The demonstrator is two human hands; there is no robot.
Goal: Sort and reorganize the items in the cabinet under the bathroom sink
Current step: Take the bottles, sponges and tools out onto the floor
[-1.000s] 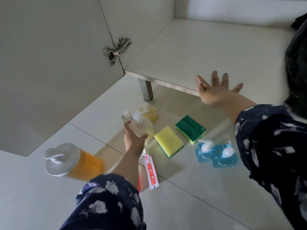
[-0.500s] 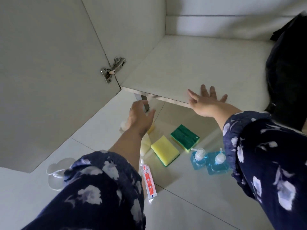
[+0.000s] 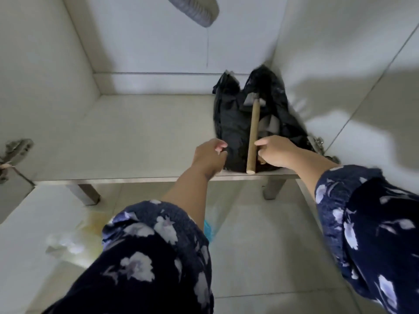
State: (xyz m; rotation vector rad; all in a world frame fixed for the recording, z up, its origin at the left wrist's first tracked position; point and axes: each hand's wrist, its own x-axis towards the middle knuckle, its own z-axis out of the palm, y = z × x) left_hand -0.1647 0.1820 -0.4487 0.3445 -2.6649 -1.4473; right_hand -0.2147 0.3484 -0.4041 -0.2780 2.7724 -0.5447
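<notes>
A crumpled black plastic bag (image 3: 233, 123) lies at the right end of the cabinet floor (image 3: 136, 137), against the right wall. A wooden handle (image 3: 252, 137) rests lengthwise on top of the bag, its near end at the shelf's front edge. My left hand (image 3: 209, 155) is at the bag's near left edge, fingers curled and pinching the black plastic. My right hand (image 3: 275, 152) sits just right of the handle with its fingertips touching the wood. No finger wraps over the handle.
A grey ribbed drain hose (image 3: 192, 10) hangs at the top. Metal hinges sit at the left (image 3: 15, 150) and right (image 3: 317, 141) door edges. Cabinet legs (image 3: 84, 193) stand on the tiled floor. Blurred pale bottles (image 3: 68, 241) lie on the floor at lower left.
The view swung right and up into the cabinet. My left hand left the bottles on the floor and reached to the black bag. My right hand moved from the shelf edge to the wooden handle.
</notes>
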